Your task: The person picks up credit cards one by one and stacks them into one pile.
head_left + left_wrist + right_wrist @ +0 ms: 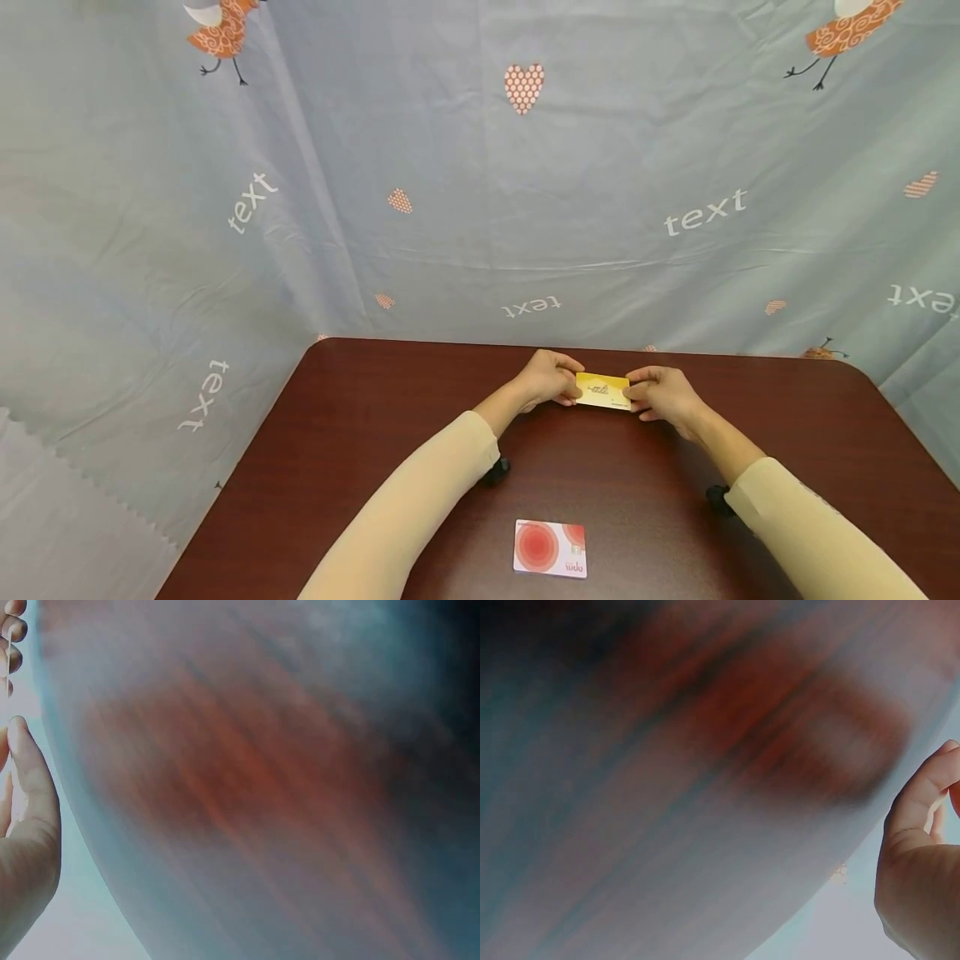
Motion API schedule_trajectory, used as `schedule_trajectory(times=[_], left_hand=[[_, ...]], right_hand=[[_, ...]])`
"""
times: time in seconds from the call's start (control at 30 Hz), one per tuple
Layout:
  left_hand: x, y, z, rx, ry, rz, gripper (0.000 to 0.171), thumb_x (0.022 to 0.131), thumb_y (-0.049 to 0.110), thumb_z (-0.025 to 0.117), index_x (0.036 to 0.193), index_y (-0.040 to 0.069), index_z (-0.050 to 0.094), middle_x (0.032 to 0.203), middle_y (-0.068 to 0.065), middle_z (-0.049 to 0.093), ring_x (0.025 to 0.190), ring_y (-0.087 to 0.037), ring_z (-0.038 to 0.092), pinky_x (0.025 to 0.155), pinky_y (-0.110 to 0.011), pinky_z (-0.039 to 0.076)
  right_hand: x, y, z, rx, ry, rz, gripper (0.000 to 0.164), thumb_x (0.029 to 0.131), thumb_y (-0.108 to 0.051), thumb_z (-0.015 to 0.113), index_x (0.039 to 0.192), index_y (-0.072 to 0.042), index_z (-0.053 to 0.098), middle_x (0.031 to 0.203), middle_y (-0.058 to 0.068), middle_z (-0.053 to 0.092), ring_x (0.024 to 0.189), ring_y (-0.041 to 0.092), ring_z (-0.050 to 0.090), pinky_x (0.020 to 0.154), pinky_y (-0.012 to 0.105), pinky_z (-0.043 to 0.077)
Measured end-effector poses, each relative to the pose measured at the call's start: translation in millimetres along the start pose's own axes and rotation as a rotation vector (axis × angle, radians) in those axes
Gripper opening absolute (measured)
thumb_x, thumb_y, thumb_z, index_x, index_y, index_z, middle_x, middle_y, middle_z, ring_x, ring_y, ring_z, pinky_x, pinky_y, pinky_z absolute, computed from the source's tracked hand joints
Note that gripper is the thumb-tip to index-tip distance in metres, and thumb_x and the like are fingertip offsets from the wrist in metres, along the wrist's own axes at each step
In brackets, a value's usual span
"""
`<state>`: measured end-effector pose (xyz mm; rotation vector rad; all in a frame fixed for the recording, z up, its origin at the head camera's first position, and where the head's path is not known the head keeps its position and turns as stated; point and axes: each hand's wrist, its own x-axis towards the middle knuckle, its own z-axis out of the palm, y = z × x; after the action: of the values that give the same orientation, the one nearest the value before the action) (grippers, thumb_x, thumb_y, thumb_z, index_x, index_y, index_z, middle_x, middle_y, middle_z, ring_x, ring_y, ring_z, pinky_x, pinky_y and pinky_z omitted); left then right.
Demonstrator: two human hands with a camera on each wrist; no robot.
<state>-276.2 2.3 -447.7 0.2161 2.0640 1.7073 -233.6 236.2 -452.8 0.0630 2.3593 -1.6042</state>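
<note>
Near the far edge of the table, both hands hold a yellow and white card (602, 391) between them. The left hand (549, 379) pinches its left end with thumb and fingers. At the other end, the right hand (663, 397) pinches it the same way. The card's printed face is turned to the head camera. In the left wrist view the left hand (28, 825) shows at the left border, with the card's thin edge near the fingertips. The right wrist view has the right hand (922, 847) at its right border, the card out of sight.
A white and pink card (550, 549) with red circles lies flat on the dark red-brown table (405, 400), nearer the front. Behind the table hangs a grey-blue printed curtain (450, 167). Dark wrist devices sit under both forearms.
</note>
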Motion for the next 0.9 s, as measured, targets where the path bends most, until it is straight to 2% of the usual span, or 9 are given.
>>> schedule_trajectory(times=[0.37, 0.57, 0.9], left_hand=[[-10.5, -0.2, -3.9, -0.015, -0.003, 0.003, 0.042, 0.084, -0.019, 0.073, 0.125, -0.008, 0.069, 0.089, -0.013, 0.065, 0.062, -0.018, 0.068, 0.060, -0.026, 0.062], [-14.2, -3.5, -4.2, -0.034, -0.027, 0.005, 0.042, 0.085, -0.019, 0.072, 0.125, -0.008, 0.068, 0.083, -0.011, 0.064, 0.062, -0.019, 0.068, 0.060, -0.026, 0.061], [-21.6, -1.5, -0.9, -0.010, -0.062, -0.015, 0.041, 0.085, -0.018, 0.073, 0.124, -0.008, 0.069, 0.084, -0.013, 0.066, 0.062, -0.019, 0.068, 0.062, -0.028, 0.062]], right_hand=[[-6.2, -3.2, 3.1, -0.020, -0.009, -0.031, 0.043, 0.104, -0.012, 0.064, 0.141, 0.007, 0.054, 0.114, 0.017, 0.068, 0.086, 0.022, 0.069, 0.074, 0.034, 0.061], [-10.5, -2.5, 4.1, -0.015, -0.016, -0.029, 0.041, 0.104, -0.011, 0.063, 0.140, 0.008, 0.054, 0.111, 0.016, 0.069, 0.084, 0.022, 0.068, 0.072, 0.034, 0.061], [-21.6, -0.4, 4.3, -0.003, -0.024, -0.011, 0.042, 0.103, -0.010, 0.066, 0.138, 0.008, 0.053, 0.105, 0.013, 0.072, 0.081, 0.021, 0.069, 0.069, 0.033, 0.061]])
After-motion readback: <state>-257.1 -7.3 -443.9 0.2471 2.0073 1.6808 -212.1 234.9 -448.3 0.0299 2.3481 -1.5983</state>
